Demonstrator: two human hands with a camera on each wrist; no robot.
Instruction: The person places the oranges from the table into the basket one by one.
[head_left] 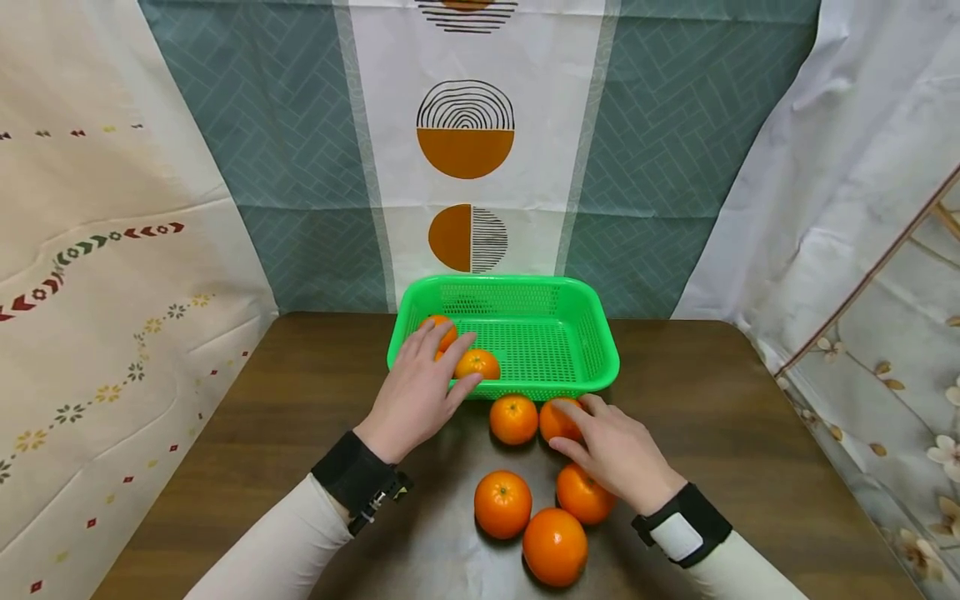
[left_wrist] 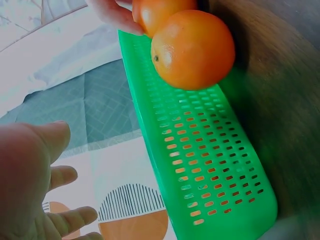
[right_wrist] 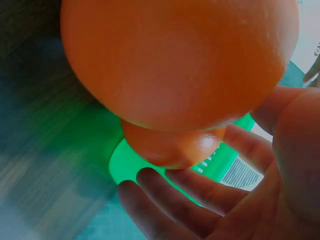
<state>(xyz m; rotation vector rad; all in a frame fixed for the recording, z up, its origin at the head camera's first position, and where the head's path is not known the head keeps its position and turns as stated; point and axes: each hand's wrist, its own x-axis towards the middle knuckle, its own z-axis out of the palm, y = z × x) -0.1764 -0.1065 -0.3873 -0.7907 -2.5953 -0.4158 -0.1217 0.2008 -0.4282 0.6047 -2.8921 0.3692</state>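
Note:
My left hand (head_left: 423, 387) hovers over the left front rim of a green plastic basket (head_left: 592, 333), fingers spread and holding nothing. Beneath those fingers, inside the basket, lie oranges, one near the front wall (head_left: 480, 364) and another behind it (head_left: 447, 333), partly covered by the hand. My right hand (head_left: 618, 450) curves its fingers and thumb round an orange (head_left: 557, 425) on the table against the basket's front. Seen from the right wrist, the fingers (right_wrist: 200, 187) reach along that orange's far side, while a nearer orange (right_wrist: 180, 65) fills the upper part.
Left of the held orange sits another orange (head_left: 513, 419) by the basket. Closer to me on the brown table (head_left: 330, 358) are three more: one at left (head_left: 502, 504), one under the right wrist (head_left: 583, 493) and one in front (head_left: 555, 547). A patterned cloth (head_left: 465, 183) hangs behind.

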